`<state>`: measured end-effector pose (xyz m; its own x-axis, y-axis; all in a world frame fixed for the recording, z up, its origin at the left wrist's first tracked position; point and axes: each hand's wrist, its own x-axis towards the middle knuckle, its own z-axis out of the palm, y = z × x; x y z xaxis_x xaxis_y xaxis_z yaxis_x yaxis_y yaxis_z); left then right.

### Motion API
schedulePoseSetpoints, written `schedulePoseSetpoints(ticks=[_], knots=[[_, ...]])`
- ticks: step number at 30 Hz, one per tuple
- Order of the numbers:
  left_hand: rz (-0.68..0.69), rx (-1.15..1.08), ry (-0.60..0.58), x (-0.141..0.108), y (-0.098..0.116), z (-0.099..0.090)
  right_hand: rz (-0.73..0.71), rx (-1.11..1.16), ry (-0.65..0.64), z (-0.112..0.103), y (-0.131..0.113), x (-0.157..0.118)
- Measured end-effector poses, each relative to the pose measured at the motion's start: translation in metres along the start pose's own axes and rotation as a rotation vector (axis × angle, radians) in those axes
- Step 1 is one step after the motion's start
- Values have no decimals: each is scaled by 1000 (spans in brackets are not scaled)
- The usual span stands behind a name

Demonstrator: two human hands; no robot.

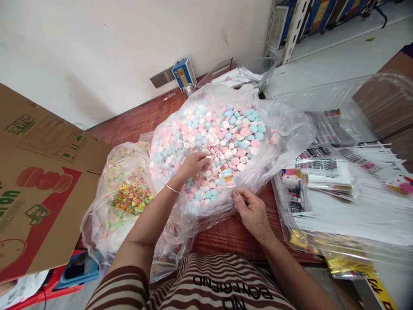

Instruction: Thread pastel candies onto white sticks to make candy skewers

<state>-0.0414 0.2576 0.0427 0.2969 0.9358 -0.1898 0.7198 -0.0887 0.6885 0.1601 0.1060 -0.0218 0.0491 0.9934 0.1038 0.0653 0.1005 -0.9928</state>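
A large clear plastic bag [284, 125] lies open, full of round pastel candies [245, 131] in pink, blue and white that look like marshmallows. Over its middle, my left hand [193, 164] pinches a white candy [209, 159] at the fingertips. My right hand [253, 212] is closed, thumb against index finger, at the bag's near edge. From its fingertips a short candy stack [228, 175] in blue, orange, white and pink points away over the loose candies. Whether a stick runs through the stack is too small to tell.
At left a second plastic bag [119, 155] holds small multicoloured rings, beside a cardboard box [58, 146]. On the right, a clear plastic bin [280, 206] contains white sticks and printed packets [329, 170]. A small blue box [184, 73] stands by the wall socket. Beneath is a reddish wooden table [138, 114].
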Motion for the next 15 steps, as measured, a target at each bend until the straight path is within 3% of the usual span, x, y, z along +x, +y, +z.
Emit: schedulePoseSetpoints(ticks=[7,15], knots=[[77,147,251,-8,-5,9,45,58,2,-3,9,-2],[200,130,353,-28,3,16,69,85,54,-6,5,2]])
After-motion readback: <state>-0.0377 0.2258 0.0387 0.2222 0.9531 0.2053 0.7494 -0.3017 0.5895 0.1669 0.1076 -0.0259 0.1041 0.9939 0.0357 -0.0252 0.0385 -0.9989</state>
